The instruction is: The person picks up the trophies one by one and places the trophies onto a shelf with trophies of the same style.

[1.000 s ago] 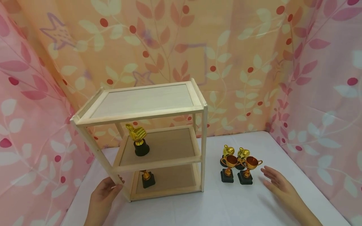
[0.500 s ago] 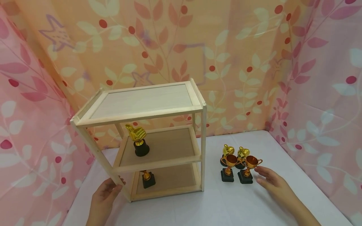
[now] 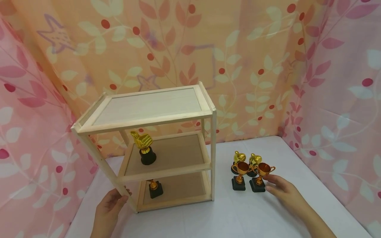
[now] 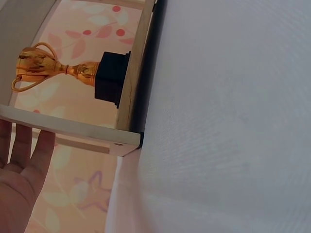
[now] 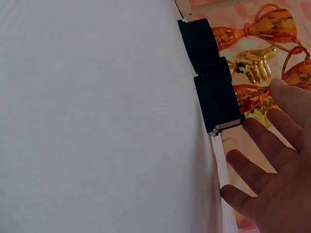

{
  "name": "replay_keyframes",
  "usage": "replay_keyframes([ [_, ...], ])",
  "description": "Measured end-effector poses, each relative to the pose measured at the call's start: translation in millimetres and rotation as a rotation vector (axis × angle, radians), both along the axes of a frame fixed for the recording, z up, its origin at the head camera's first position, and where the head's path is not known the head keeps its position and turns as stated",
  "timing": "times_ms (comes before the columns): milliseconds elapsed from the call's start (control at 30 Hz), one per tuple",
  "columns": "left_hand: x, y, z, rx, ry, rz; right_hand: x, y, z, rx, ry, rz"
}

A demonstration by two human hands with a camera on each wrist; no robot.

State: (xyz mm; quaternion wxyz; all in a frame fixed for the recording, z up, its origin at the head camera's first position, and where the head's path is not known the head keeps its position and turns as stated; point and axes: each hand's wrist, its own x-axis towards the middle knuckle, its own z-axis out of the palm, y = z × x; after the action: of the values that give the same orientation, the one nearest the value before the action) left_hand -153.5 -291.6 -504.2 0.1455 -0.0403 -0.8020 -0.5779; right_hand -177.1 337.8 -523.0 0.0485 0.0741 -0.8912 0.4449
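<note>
My left hand (image 3: 107, 211) holds the front left post of a pale three-tier wooden shelf (image 3: 148, 104), thumb in front and fingers reaching behind it. In the left wrist view, a gold trophy cup (image 4: 80, 72) with a black base stands on the bottom tier close by. My right hand (image 3: 284, 192) is beside the nearer right trophy cup (image 3: 258, 185), its fingers extended and spread. In the right wrist view the thumb (image 5: 291, 97) overlaps this cup's stem. Another trophy cup (image 3: 239, 183) stands to its left, and two gold thumbs-up trophies (image 3: 239, 157) are behind.
A larger gold thumbs-up trophy (image 3: 143, 141) stands at the left of the middle tier. White cloth (image 3: 238, 218) covers the table. Floral curtains (image 3: 244, 66) enclose the back and both sides.
My right hand has moved left, from apart to right at the nearer right trophy cup. The left hand keeps its hold on the shelf post. The trophies stay in place.
</note>
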Motion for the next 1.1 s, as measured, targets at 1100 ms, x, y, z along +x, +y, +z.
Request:
replay_keyframes([
  [1100, 1.7, 0.5, -2.7, 0.002, -0.014, -0.023, -21.8, 3.6, -5.0, 0.139, -0.089, -0.012],
])
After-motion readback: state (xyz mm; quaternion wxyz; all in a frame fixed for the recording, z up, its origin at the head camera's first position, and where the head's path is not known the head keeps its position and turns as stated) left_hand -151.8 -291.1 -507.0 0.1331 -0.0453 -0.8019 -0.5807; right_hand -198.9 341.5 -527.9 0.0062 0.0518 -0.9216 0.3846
